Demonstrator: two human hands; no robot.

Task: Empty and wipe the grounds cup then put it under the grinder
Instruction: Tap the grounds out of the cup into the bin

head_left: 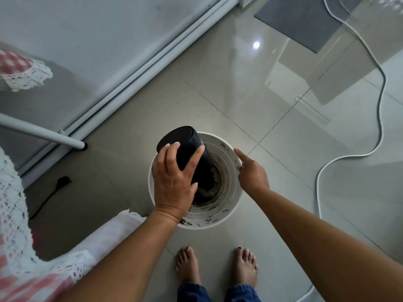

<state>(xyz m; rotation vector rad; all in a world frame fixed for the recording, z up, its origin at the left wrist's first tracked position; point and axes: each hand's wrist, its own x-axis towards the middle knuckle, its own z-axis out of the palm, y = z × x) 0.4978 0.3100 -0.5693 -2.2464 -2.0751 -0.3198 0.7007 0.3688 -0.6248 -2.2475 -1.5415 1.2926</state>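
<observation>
The black grounds cup is turned upside down, its base up and its mouth down inside a white bin on the floor. My left hand grips the cup's side from above. My right hand hovers over the bin's right rim with the forefinger stretched out and nothing in it. Dark coffee grounds stick to the bin's ribbed inner wall and lie at its bottom. The cup's mouth is hidden inside the bin.
My bare feet stand on the tiled floor just in front of the bin. A white table leg and a black plug with its cord lie left. A white cable snakes along the right. A red checked tablecloth with lace hangs at the lower left.
</observation>
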